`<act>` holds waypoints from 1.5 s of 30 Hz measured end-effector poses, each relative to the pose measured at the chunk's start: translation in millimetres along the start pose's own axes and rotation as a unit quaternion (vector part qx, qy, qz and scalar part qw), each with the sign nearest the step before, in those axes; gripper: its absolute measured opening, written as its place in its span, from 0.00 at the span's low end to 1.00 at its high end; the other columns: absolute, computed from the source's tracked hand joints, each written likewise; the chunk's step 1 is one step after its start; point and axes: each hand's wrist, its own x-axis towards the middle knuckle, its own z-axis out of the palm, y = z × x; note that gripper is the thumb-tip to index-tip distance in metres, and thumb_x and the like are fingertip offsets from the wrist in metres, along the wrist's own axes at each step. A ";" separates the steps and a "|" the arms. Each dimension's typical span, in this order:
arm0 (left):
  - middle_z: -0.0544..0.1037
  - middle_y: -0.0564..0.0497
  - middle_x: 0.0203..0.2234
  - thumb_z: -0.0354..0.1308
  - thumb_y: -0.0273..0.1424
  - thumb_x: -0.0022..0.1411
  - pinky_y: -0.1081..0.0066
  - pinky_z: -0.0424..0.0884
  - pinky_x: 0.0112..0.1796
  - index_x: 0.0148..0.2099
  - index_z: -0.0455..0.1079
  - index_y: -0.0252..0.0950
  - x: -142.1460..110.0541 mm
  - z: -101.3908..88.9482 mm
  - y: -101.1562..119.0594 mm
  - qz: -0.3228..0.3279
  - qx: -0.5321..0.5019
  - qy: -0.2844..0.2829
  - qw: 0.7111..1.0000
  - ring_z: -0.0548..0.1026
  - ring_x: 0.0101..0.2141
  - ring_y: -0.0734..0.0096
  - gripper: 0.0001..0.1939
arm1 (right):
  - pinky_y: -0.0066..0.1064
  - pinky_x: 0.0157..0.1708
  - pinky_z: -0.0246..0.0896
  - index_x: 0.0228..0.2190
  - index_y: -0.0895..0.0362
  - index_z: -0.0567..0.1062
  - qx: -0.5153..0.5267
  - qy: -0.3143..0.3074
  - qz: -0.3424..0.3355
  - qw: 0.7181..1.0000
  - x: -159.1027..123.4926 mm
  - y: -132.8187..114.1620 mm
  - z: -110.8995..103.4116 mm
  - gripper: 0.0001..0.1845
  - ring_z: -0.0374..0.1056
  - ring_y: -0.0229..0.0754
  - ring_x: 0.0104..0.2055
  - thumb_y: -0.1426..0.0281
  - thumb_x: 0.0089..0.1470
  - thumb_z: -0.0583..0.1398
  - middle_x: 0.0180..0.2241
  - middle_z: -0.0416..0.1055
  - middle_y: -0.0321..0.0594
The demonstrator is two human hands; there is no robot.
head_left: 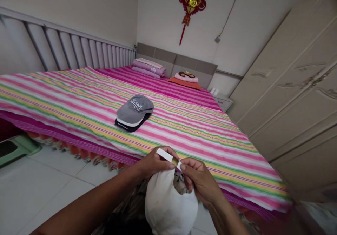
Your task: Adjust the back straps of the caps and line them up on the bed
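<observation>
A white baseball cap hangs at the bottom middle, its back opening facing up toward me. My left hand pinches the cap's white adjusting strap near a gold-coloured buckle. On the other side of that buckle, my right hand grips the strap between thumb and fingers. Beyond my hands, a grey cap with white lettering lies on the bed, stacked over others whose white and black brims stick out below it.
A bed with a striped cover spans the view. Folded bedding and an orange pillow lie by the headboard. A green stool stands left, a wardrobe right. Grey radiators line the left wall.
</observation>
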 end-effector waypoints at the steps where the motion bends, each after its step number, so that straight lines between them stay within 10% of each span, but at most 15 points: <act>1: 0.69 0.54 0.22 0.66 0.32 0.40 0.78 0.57 0.26 0.34 0.70 0.32 0.2 -1.1 0.0 -0.002 -0.004 -0.006 1.000 0.63 0.23 0.80 0.16 | 0.20 0.10 0.39 0.23 0.61 0.72 0.000 0.003 0.000 1.000 0.0 -0.1 -0.4 0.11 0.47 0.26 0.08 0.65 0.40 0.63 0.06 0.58 0.26; 9: 0.70 0.48 0.28 0.57 0.47 0.47 0.74 0.60 0.31 0.37 0.69 0.29 7.2 -10.3 14.4 -0.044 -0.085 -0.086 0.992 0.66 0.29 0.72 0.25 | 0.20 0.09 0.39 0.23 0.61 0.72 -0.011 0.023 0.011 1.000 -1.8 -1.1 -3.4 0.11 0.47 0.27 0.07 0.65 0.41 0.63 0.05 0.57 0.26; 19: 0.63 0.57 0.16 0.62 0.40 0.45 0.78 0.51 0.20 0.25 0.66 0.31 24.9 -11.4 28.8 -0.183 0.077 -0.100 0.975 0.57 0.17 0.83 0.16 | 0.21 0.09 0.40 0.23 0.60 0.71 -0.021 0.032 0.020 0.999 -2.5 -1.3 -11.1 0.11 0.44 0.27 0.07 0.64 0.41 0.63 0.05 0.55 0.25; 45: 0.71 0.53 0.16 0.64 0.35 0.40 0.76 0.59 0.22 0.23 0.70 0.30 21.9 -4.1 14.0 -0.244 -0.024 -0.105 0.964 0.65 0.17 0.79 0.12 | 0.20 0.09 0.37 0.21 0.60 0.69 -0.013 0.017 0.040 0.999 -6.7 -7.4 -15.4 0.11 0.42 0.25 0.08 0.64 0.41 0.63 0.06 0.54 0.25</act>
